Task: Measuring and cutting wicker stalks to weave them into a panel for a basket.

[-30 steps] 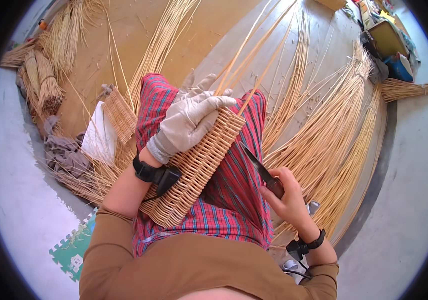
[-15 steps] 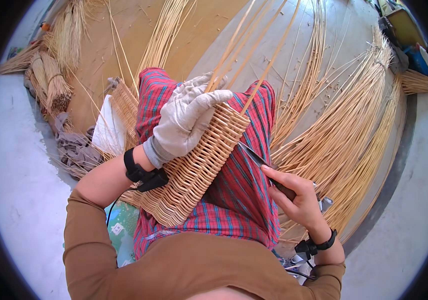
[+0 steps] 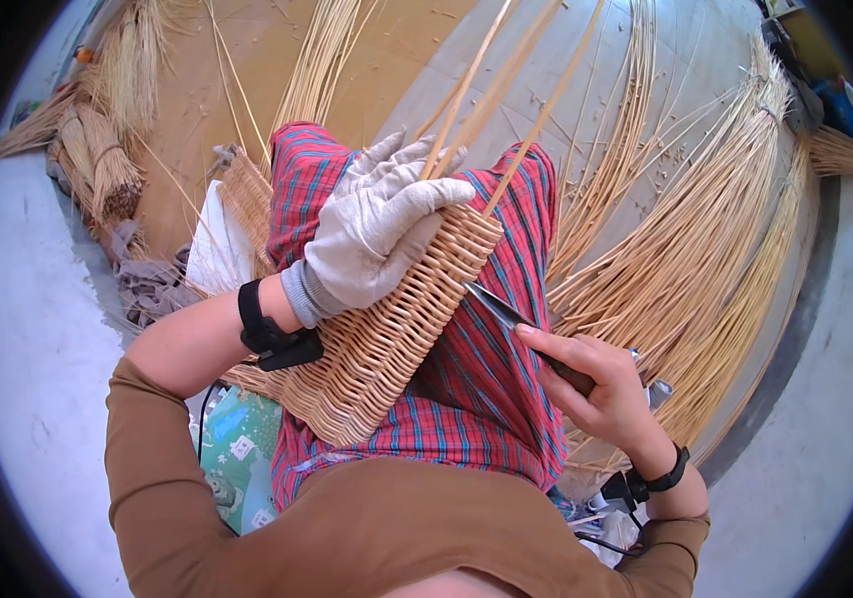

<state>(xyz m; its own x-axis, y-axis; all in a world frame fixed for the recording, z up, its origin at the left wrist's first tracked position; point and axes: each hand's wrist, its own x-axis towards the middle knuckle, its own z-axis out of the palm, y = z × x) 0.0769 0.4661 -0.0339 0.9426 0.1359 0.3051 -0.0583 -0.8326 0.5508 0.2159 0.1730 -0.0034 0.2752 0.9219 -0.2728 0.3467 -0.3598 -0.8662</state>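
Note:
Across my lap, over red plaid cloth (image 3: 446, 399), a tan woven wicker piece (image 3: 377, 344) lies aslant. Long bare canes (image 3: 544, 112) rise out of its far end. My left hand (image 3: 372, 224), in a pale work glove, is closed around the canes at that end, its palm against the weave; some of its fingers are behind the canes. In my right hand (image 3: 586, 384), bare, is a pointed metal tool (image 3: 498, 307) with a dark handle. Its tip lies beside the right edge of the weave; I cannot tell whether they touch.
Bundles of long canes (image 3: 686, 269) fan over the floor to the right, and more canes (image 3: 322, 70) lie ahead. Tied bundles (image 3: 108, 174) rest at the far left. Near my left knee are another woven piece (image 3: 247, 204), white paper (image 3: 215, 249) and grey cloth (image 3: 152, 289).
The canes above my left hand have shifted and one is blurred by motion. My right hand and the tool have moved slightly relative to the weave's edge. The whole view has shifted a little.

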